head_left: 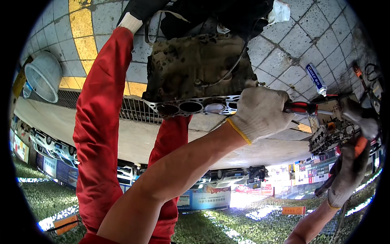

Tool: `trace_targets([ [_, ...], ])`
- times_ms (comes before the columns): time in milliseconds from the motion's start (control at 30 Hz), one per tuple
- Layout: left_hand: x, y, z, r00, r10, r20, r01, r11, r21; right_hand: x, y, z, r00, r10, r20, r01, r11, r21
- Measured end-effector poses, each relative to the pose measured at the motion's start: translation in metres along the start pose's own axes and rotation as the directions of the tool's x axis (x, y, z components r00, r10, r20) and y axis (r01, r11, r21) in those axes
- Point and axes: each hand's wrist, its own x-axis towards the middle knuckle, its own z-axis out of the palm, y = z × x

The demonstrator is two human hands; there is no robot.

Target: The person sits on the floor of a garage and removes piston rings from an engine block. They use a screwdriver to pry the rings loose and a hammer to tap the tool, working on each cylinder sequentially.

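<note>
Engine block, 1; visible cylinder bores, 4; smaller metal assembly, 1; red-and-black-handled screwdriver, 1; blue-and-white spray can, 1; translucent bucket, 1; orange rectangular panels, 2; red-clad legs, 2; bare forearms, 2; gloves, at least 2; parked cars, several, exact number indistinct.

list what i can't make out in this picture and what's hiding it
All in the head view:
Foot of the more central red trouser leg: hidden behind the engine block.
Butt of the screwdriver: covered by the white-gloved hand.
Dark cloth at the top: cut off by the upper edge.
Details of the parked cars: too small.
</note>
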Motion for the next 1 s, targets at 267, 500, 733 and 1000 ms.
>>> trace_targets([
  [267,-0.011,0.005,0.001,0.996,0.087,0.033,-0.087,0.996,-0.014,-0.005,-0.002,0.016,0.987,-0.097,0.128,0.098,0.995,0.003],
  [500,-0.005,-0.003,0.001,0.998,0.06,-0.019,-0.06,0.998,-0.024,-0.02,-0.008,0.015,0.997,0.042,-0.062,-0.027,0.976,0.218],
  [733,-0.01,0.002,-0.002,0.996,0.091,0.025,-0.092,0.995,0.042,-0.048,-0.01,0.021,0.976,0.21,-0.052,-0.192,0.95,0.246],
  [1000,-0.003,0.015,-0.023,0.943,-0.073,0.325,0.047,0.995,0.087,-0.064,-0.03,0.034,0.973,0.229,-0.02,-0.21,0.923,0.323],
])
